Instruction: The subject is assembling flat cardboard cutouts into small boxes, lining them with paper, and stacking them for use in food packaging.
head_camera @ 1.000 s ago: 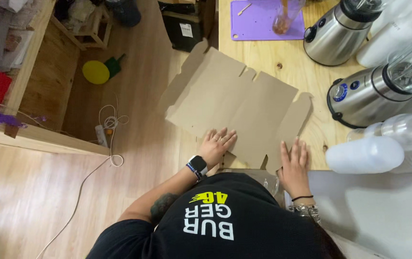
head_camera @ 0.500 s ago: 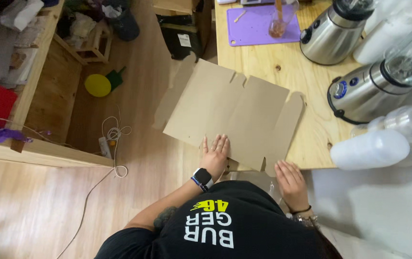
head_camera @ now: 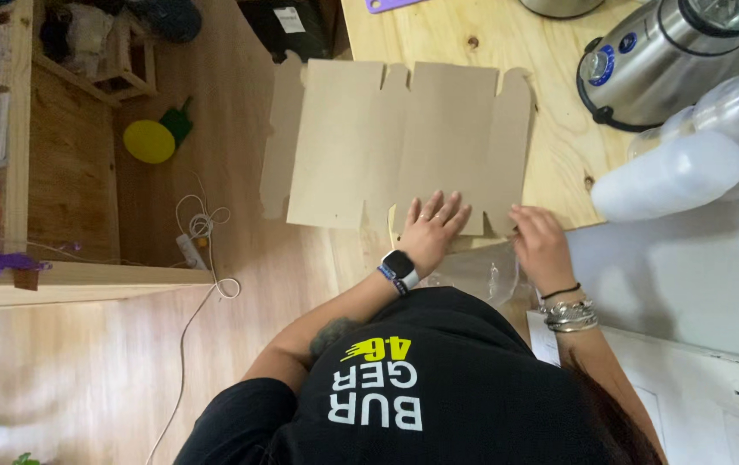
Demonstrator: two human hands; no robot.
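Flat cardboard box blank [head_camera: 404,142] lies on tabletop [head_camera: 559,164]; left hand [head_camera: 431,228] presses open-palmed, right hand [head_camera: 542,245] pinches near edge; likely flap-folding step, needs firm crease.

A pale knotted plywood tabletop [head_camera: 559,172] is seen from above. A flattened brown cardboard box blank [head_camera: 404,142] lies on it, its left part overhanging the tabletop's edge. A steel cylindrical appliance [head_camera: 654,60] rests on its side at the right, with translucent plastic containers [head_camera: 688,164] just beside it. A purple mat's corner [head_camera: 395,4] is seen at the far edge.
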